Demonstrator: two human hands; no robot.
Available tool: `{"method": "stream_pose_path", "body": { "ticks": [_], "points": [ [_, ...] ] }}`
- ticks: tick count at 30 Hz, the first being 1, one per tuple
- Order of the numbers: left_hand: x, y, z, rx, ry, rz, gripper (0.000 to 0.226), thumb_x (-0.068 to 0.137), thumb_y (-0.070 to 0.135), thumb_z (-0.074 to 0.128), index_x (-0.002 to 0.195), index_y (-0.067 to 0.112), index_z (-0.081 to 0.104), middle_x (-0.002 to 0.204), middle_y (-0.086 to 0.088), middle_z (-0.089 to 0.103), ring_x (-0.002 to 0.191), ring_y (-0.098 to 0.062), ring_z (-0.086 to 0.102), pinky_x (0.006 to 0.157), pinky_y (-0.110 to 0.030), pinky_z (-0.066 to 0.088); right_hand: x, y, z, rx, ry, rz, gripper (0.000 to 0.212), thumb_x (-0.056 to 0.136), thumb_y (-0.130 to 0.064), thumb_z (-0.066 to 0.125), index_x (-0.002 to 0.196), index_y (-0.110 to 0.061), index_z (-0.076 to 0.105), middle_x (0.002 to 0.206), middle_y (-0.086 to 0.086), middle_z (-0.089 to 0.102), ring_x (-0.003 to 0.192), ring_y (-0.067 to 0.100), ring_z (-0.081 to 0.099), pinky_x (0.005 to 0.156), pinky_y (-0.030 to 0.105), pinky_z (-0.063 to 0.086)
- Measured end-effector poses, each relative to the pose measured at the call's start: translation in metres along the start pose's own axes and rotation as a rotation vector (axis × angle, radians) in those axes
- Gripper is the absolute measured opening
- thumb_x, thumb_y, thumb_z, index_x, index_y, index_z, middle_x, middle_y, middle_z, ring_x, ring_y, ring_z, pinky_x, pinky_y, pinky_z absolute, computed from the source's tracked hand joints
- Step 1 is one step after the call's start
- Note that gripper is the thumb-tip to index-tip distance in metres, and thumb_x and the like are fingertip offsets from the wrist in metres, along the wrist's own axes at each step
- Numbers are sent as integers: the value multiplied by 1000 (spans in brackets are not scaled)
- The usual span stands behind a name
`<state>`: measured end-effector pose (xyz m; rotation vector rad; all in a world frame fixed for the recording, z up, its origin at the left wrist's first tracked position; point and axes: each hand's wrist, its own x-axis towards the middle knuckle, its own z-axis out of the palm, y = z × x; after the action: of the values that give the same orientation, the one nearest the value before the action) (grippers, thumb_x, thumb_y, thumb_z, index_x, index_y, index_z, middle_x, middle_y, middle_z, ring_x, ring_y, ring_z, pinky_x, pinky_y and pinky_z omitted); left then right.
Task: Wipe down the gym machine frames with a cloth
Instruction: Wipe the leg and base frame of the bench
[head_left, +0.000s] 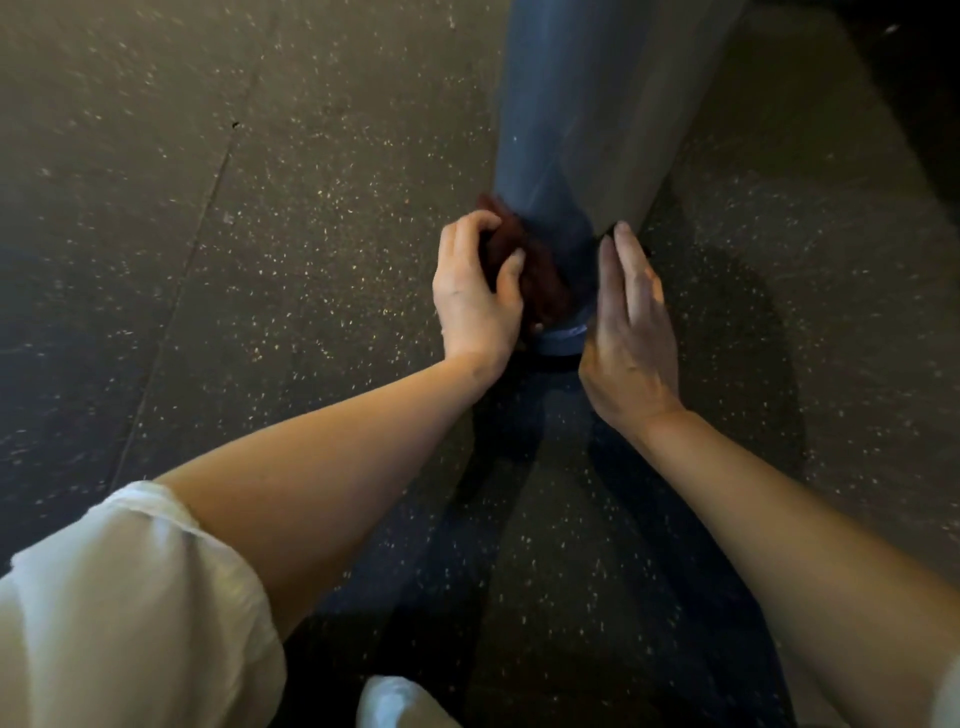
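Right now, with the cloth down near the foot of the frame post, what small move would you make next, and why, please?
Probably slide the cloth upward along the post: the left hand grips it near the base, while the right hand lies flat against the other side.

Frame post (561, 130) stands mid-floor, blocking straight-ahead reach. Speckled floor (234, 260) open to its L and R. Both hands + cloth (524, 260) crowd post base.

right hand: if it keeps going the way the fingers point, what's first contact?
Probably the blue-grey metal frame post. The right hand lies flat beside its base, fingertips at its edge. Depth is unclear; it might slide past onto the dark speckled rubber floor.
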<state>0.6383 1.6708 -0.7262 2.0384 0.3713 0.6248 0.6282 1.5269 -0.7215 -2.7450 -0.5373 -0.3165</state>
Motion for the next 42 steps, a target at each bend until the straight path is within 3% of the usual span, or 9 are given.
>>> {"method": "stream_pose_path", "body": {
  "ticks": [3, 8, 12, 16, 19, 25, 32, 38, 42],
  "points": [
    [1, -18, -7, 53, -83, -135, 22, 84, 4, 64, 105, 7, 61, 106, -6, 60, 100, -17, 55, 90, -19, 39, -2, 2, 7, 0, 41, 0, 61, 87, -7, 28, 148, 6, 27, 155, 22, 24, 140, 34, 29, 115, 39, 27],
    [12, 2, -6, -4, 5, 74, 26, 84, -1, 59, 110, 2, 58, 108, -9, 57, 98, -10, 50, 89, -7, 34, -1, -4, 6, 24, 45, 22, 63, 88, -7, 35, 149, 4, 25, 157, 18, 21, 140, 31, 24, 116, 45, 31],
    [7, -25, -10, 55, -146, -145, 21, 83, 2, 63, 103, 9, 59, 104, -4, 60, 95, -12, 53, 93, -31, 44, -1, 2, 7, 20, 68, -9, 58, 89, -3, 34, 146, 7, 29, 155, 22, 25, 138, 33, 27, 113, 44, 35],
    [17, 23, -9, -108, 83, 162, 20, 87, 7, 63, 105, -1, 58, 103, -9, 55, 96, -11, 49, 88, -18, 41, 2, -4, 5, 31, -8, 65, 55, 89, 0, 44, 143, 7, 35, 152, 25, 29, 140, 36, 28, 115, 41, 23],
    [23, 51, 4, -136, 87, 247, 25, 86, 12, 67, 103, -2, 56, 102, -1, 44, 95, -12, 47, 86, -19, 41, 1, -3, 1, -15, -3, 65, 39, 83, 5, 53, 121, 12, 55, 125, 35, 54, 121, 49, 51, 104, 53, 40],
    [-9, -5, 3, -14, 34, -30, 16, 85, 2, 62, 97, -2, 53, 100, -6, 43, 84, -2, 35, 83, -26, 40, 1, 5, -4, 19, 40, -54, 61, 84, -1, 41, 144, 8, 33, 151, 24, 30, 136, 30, 24, 109, 41, 35],
    [20, 22, 1, -34, 86, 98, 16, 89, 3, 58, 104, -2, 54, 103, -10, 49, 91, -6, 41, 88, -15, 36, 6, 6, -13, 104, 15, -2, 66, 88, 1, 53, 149, 0, 29, 154, 18, 28, 139, 32, 30, 112, 47, 36],
    [-12, -13, -21, -24, -121, -296, 20, 94, 15, 57, 112, 11, 49, 111, -6, 57, 104, -19, 53, 93, -29, 39, -13, -17, 1, 305, 111, -16, 43, 95, -23, 48, 133, -3, 53, 125, 17, 55, 111, 22, 55, 92, 31, 49],
    [-29, 9, -28, -212, -161, -388, 10, 101, 24, 47, 96, 17, 52, 86, 7, 58, 79, -3, 55, 76, -25, 46, -22, -46, 7, 621, -46, 74, 52, 99, -35, 45, 145, -12, 42, 141, 11, 49, 128, 13, 45, 101, 2, 26]
  ]
}}
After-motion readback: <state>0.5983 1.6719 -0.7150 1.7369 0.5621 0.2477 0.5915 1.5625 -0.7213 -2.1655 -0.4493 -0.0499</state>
